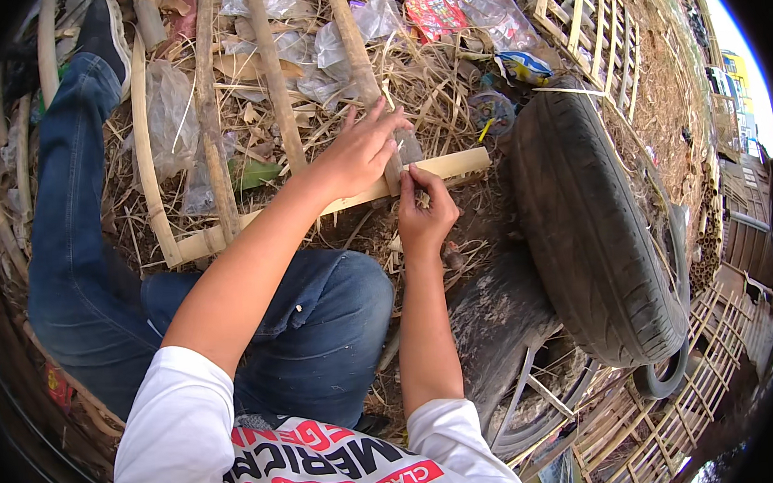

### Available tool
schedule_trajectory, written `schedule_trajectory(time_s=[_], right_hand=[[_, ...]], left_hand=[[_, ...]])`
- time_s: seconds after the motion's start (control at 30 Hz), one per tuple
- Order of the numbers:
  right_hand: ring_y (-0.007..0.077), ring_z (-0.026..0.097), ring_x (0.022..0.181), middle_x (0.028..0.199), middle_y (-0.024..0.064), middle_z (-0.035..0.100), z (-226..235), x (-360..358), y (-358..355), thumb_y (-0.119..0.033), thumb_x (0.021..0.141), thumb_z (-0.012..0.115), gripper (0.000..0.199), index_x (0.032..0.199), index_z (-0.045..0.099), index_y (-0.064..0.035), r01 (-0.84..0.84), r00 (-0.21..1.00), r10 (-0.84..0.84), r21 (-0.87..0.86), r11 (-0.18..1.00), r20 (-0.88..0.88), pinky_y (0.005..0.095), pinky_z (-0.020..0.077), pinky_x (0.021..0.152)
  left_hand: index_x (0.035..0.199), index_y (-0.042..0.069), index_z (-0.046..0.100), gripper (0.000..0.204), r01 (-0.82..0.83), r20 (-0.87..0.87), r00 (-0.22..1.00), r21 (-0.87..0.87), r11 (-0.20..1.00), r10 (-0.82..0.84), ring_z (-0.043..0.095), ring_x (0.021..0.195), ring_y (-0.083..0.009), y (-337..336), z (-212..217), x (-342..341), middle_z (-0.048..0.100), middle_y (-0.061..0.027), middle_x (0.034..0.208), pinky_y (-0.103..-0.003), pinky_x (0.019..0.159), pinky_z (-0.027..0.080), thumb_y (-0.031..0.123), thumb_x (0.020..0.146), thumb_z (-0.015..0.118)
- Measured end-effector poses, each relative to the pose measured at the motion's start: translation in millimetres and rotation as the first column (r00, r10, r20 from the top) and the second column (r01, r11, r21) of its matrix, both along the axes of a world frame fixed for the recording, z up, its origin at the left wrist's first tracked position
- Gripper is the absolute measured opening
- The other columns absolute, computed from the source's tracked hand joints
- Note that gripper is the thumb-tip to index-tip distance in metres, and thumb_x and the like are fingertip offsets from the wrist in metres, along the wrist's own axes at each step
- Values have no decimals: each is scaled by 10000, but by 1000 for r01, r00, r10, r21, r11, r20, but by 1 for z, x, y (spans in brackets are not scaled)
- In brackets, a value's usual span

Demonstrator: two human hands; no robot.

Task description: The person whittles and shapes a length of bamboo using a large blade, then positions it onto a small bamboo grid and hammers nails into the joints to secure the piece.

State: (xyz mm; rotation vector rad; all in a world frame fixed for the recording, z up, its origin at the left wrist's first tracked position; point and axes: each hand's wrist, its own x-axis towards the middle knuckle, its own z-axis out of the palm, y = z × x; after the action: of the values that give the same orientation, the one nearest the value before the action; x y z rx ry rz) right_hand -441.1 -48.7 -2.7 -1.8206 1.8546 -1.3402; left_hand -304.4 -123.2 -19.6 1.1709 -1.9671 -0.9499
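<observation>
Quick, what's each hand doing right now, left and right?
Left hand: open, fingers spread, pressing down on the bamboo strip.
Right hand: fingers pinched at the strip's lower edge; what they pinch cannot be told.

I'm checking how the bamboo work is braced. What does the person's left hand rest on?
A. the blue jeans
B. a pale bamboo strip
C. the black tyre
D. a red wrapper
B: the left hand lies spread on the pale bamboo strip, while the right hand pinches at the strip's edge beside it.

A bamboo strip (453,164) lay across 2 upright bamboo poles (276,89), a tyre (589,229) to its right, plastic litter (364,21) behind.
</observation>
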Motion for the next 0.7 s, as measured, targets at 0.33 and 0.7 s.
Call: schedule_trajectory(time_s=[0.33,0.7], right_hand=[[281,711,778,850,143,708,-8,-1,1,74,760,723,155,869,651,-9,-30,997,21,-123,992,-80,337,566,693],[252,714,767,847,144,712,-9,-1,6,63,782,727,124,874,657,17,-4,999,-1,-98,995,-51,325,562,705]], left_hand=[[1304,59,540,598,160,240,961,-83,984,-136,368,1390,-285,35,51,37,528,-115,1383,-528,1182,188,-38,716,584],[1278,100,576,659,-45,323,943,-102,994,76,416,1352,-202,65,31,2,498,-62,1393,-504,1163,244,254,680,806]])
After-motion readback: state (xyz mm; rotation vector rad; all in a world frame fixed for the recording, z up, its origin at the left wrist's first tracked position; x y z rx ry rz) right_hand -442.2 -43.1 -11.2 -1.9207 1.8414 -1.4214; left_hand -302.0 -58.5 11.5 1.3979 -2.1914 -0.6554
